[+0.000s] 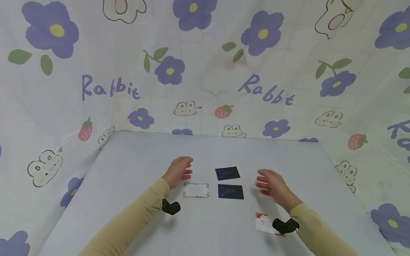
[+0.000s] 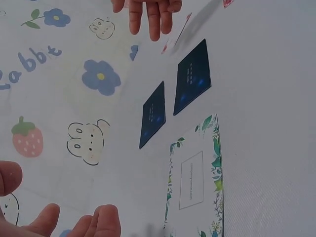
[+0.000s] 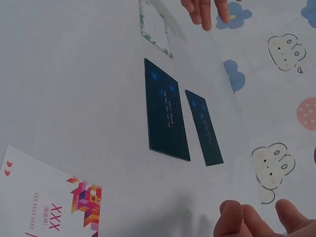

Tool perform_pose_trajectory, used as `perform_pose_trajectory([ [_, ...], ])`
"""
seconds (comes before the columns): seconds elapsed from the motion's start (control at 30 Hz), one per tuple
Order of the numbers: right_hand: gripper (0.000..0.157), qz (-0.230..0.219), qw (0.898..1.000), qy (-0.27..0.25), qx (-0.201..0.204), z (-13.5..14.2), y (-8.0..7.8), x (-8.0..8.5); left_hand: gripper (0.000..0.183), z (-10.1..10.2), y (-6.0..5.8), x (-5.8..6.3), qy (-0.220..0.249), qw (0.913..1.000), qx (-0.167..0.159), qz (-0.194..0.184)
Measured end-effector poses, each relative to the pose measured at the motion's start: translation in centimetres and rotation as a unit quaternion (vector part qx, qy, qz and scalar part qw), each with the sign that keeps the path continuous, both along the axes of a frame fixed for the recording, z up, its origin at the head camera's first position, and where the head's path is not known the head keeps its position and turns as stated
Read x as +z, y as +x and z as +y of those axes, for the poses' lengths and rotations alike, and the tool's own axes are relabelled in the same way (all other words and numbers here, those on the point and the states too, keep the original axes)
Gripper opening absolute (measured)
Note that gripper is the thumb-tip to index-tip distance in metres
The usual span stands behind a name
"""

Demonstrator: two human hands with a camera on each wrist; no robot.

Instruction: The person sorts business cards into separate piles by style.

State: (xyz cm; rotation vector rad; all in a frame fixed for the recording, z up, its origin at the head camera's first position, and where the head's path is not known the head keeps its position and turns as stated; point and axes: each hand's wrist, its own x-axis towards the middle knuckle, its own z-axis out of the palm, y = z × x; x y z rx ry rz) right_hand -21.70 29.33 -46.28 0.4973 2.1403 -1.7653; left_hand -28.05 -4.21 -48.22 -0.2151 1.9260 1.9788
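Note:
Two dark blue cards lie flat in the middle of the table, the far dark card [image 1: 227, 173] just beyond the near dark card [image 1: 231, 191]. My left hand [image 1: 179, 172] hovers above the table with relaxed fingers and holds nothing. Just below it lies a white card with a leafy border [image 1: 196, 190], also large in the left wrist view. Off to the right of the dark cards, my right hand [image 1: 272, 185] hangs in the air, fingers loosely bent, holding nothing. A white card with red corners [image 1: 264, 223] lies under the right wrist, partly hidden by the wrist camera.
A pale table [image 1: 134, 160] spreads out under the cards. White cloth [image 1: 205, 81] printed with flowers, rabbits and strawberries rises behind it and along both sides. Black wrist cameras sit on the left wrist [image 1: 171, 207] and right wrist [image 1: 285, 225].

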Motion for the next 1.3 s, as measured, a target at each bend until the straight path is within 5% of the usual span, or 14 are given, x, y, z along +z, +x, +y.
perform_pose_trajectory([
  [0.33, 0.076, -0.004, 1.0, 0.022, -0.002, -0.1, -0.7, -0.2, 0.056, 0.3, -0.7, -0.8, -0.012, 0.9998, 0.013, -0.008],
  [0.73, 0.071, 0.003, 0.997, 0.068, -0.021, -2.0, -4.9, -1.6, 0.051, 5.9, -3.3, -1.7, -0.07, 0.9975, -0.003, 0.015],
  [1.3, 0.068, -0.01, 0.996, 0.082, -0.028, -4.6, -6.4, -2.2, 0.051, 10.6, -3.3, -3.3, -0.103, 0.9943, 0.007, -0.026],
])
